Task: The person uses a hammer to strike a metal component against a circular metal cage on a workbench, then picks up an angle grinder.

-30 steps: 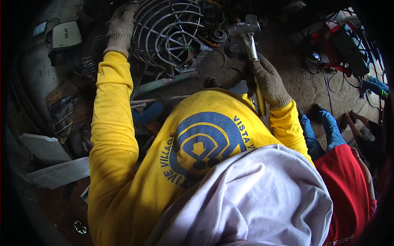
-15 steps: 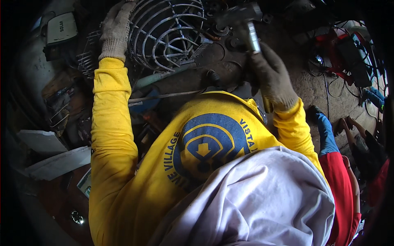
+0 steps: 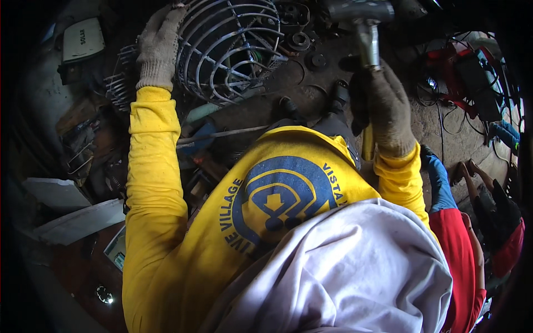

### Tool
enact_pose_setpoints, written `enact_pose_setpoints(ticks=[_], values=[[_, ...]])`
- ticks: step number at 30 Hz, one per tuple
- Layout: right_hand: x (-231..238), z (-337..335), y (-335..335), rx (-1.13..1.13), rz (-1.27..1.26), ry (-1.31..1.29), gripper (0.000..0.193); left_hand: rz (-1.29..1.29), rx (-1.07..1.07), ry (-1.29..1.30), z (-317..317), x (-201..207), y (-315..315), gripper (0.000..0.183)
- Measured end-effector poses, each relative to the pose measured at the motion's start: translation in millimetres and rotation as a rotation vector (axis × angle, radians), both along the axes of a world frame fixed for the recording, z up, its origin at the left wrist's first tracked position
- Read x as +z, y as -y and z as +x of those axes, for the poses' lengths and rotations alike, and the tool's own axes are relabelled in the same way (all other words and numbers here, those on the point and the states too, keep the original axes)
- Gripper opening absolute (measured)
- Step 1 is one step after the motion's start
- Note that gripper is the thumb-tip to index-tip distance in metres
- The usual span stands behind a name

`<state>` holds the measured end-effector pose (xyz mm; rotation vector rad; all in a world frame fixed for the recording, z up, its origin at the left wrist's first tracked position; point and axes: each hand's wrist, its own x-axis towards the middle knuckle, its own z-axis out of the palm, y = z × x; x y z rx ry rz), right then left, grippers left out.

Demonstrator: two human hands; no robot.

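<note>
At left edge of the wire cage [image 3: 229, 62]: left hand [image 3: 159, 47], its grip I cannot tell | Right of the cage: right hand [image 3: 391, 114], grip closed around the hammer [image 3: 368, 47] | Advisable, I think: cage steady, left fingers well away from hammer's head

- The floor [image 3: 456, 143] on the right is bare, rough and grey-brown, with stains and scuffs.
- Dark cables [image 3: 442, 119] trail over it near a red machine frame [image 3: 433, 61] and a dark boxy unit [image 3: 482, 83].
- Along the left, a smooth grey surface [image 3: 45, 105] curves away; whether it is wall or floor cannot be told.
- Two pale slabs [image 3: 83, 223] lie beside dim, jumbled clutter [image 3: 78, 141].
- At lower left, the ground [image 3: 72, 269] looks reddish-brown.
- Light is uneven: brighter at right, deep shadow along the top.
</note>
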<state>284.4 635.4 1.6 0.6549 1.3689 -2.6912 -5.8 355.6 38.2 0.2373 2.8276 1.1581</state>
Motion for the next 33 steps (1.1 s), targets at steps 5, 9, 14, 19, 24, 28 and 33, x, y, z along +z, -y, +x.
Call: enact_pose_setpoints(ticks=[5, 9, 14, 19, 24, 28, 33], values=[[0, 1, -4, -0.094, -0.010, 0.030, 0.037, -0.103, -0.010, -0.069, 4, 2, -1, 0.061], [-7, 3, 18, 0.048, -0.062, 0.127, 0.036, -0.130, -0.005, -0.080, 2, 2, 0, 0.063], [-13, 3, 35, 0.141, -0.070, 0.242, 0.038, -0.058, -0.033, -0.067, -3, -2, 5, 0.057], [-4, 1, 4, -0.072, -0.046, 0.132, 0.037, -0.045, -0.065, -0.076, -3, -1, 4, 0.053], [-2, -6, 18, 0.197, 0.205, 0.132, 0.040, -0.146, -0.040, -0.130, 6, 4, -4, 0.055], [-5, 4, 11, 0.079, -0.060, 0.260, 0.040, -0.149, -0.047, -0.098, 13, 5, -5, 0.057], [-24, 7, 16, 0.162, -0.092, 0.271, 0.039, -0.148, -0.030, -0.114, 5, 5, -1, 0.061]])
